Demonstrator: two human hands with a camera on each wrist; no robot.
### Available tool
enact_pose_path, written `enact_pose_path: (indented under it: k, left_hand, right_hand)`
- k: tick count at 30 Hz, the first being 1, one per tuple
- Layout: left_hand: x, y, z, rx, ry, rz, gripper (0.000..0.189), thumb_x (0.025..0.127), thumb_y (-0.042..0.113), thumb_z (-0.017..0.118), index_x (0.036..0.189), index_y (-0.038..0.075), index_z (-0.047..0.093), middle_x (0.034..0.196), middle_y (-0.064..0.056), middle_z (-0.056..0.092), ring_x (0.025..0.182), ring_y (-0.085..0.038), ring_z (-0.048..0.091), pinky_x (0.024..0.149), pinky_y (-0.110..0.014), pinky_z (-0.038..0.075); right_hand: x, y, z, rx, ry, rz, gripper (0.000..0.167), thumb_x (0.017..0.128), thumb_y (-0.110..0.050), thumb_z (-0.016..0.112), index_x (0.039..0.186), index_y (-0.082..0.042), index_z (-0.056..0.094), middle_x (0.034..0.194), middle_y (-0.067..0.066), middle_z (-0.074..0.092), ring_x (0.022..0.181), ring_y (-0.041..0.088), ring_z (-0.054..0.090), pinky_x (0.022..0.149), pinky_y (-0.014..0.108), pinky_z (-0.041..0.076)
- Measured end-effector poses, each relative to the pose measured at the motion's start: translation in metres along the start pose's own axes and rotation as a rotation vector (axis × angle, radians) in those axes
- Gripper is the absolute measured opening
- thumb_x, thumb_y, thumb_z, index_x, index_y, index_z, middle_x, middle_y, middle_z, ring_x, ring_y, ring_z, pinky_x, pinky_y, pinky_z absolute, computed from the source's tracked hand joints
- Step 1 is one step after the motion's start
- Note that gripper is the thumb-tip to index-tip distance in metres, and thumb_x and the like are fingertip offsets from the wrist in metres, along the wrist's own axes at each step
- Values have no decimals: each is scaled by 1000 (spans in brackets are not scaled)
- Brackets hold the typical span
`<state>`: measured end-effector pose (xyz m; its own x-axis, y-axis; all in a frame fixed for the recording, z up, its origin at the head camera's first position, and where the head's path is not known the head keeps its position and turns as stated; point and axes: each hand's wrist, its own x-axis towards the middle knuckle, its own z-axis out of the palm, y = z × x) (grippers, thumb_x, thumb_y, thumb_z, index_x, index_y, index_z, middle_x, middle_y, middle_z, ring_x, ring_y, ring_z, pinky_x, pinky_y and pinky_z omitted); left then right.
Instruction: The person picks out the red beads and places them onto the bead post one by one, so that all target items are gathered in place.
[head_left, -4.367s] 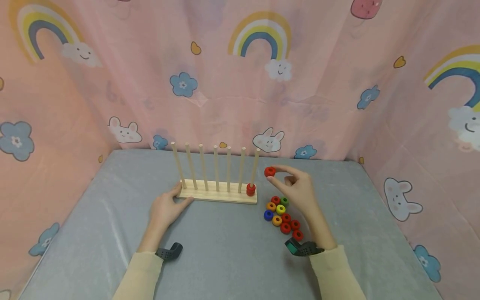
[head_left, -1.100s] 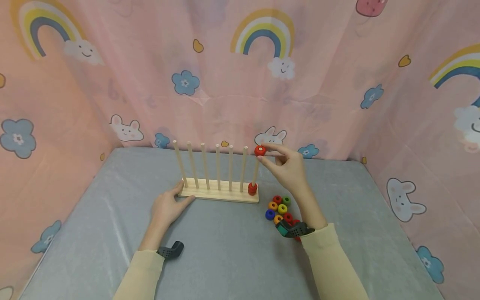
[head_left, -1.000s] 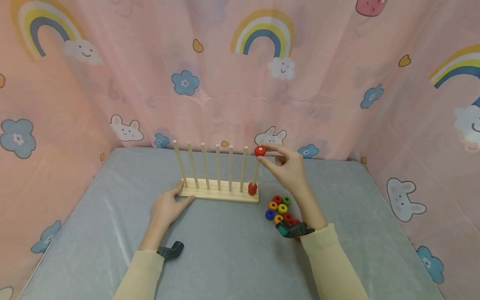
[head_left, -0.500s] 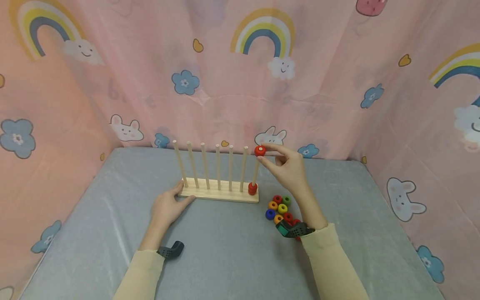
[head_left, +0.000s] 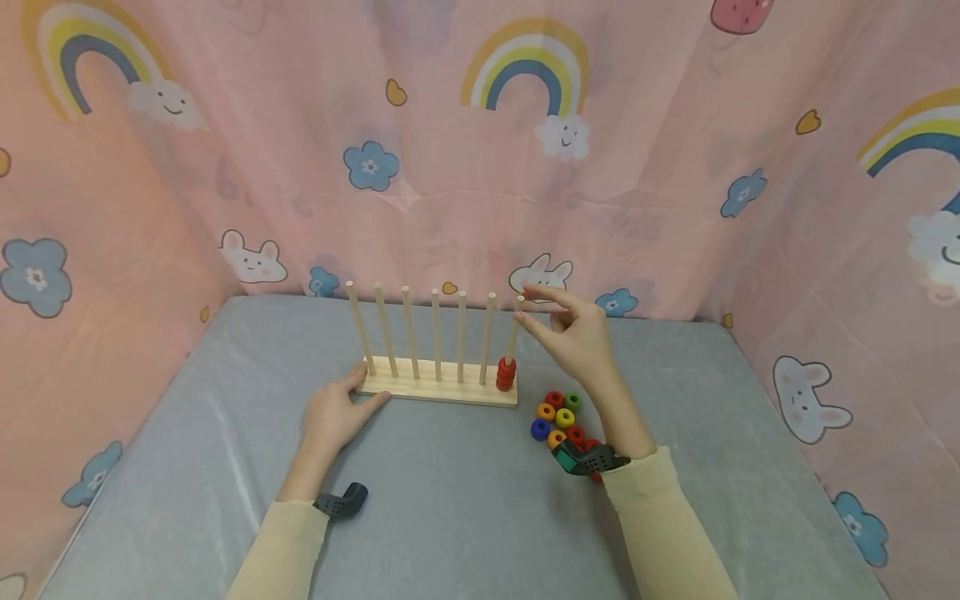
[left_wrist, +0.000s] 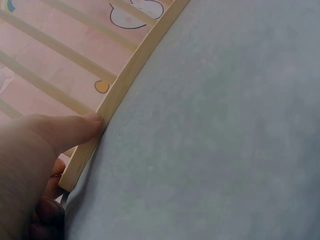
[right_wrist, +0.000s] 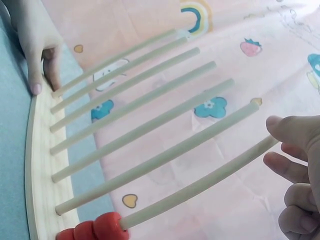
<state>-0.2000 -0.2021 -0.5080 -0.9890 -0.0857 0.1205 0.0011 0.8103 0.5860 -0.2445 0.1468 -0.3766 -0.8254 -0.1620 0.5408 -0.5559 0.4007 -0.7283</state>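
A pale wooden peg rack (head_left: 435, 385) with several upright pegs stands on the table. My left hand (head_left: 332, 418) holds its left end, thumb along the front edge and fingers behind, as the left wrist view also shows. Three red beads (head_left: 506, 374) are stacked at the bottom of the rightmost peg (right_wrist: 200, 186). Around the top of that peg, my right hand (head_left: 576, 340) has its thumb and index finger spread apart, with no bead between them. In the right wrist view the fingertips sit on either side of the peg's tip.
Right of the rack lies a cluster of loose beads: a blue bead (head_left: 540, 429), a yellow bead (head_left: 565, 418), a green bead (head_left: 573, 402), and several orange and red ones. The right wrist camera (head_left: 588, 458) hides some. A pink curtain (head_left: 420, 225) hangs behind the grey table (head_left: 450, 517).
My right hand brought a red bead from the right onto the rightmost peg's top and let it go. It dropped onto the two red beads below. The left hand stayed on the rack.
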Motion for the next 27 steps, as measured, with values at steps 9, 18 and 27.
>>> enact_pose_path:
  k: [9,18,27]
  left_hand:
    - [1,0,0,1,3,-1,76,94,45,79,153,4,53,154,-14,55,132,-48,59,87,-55,57]
    - [0,0,1,-7,5,-3,76,94,45,80,153,4,54,153,-14,55,133,-48,59,89,-56,57]
    - [0,1,0,-8,-4,-15,76,95,45,79,154,5,53,154,-16,54,134,-48,58,97,-59,54]
  right_hand:
    - [0,-2,-1,18,-3,-10,34,93,-9,84,126,-7,78,113,17,78,40,9,23,44,23,20]
    - [-4,2,-2,29,1,-19,34,92,-7,83,126,-5,78,108,14,80,40,7,23,43,23,20]
    - [-19,13,-12,8,21,19,33,92,-3,83,124,-4,78,102,16,78,39,1,23,42,23,20]
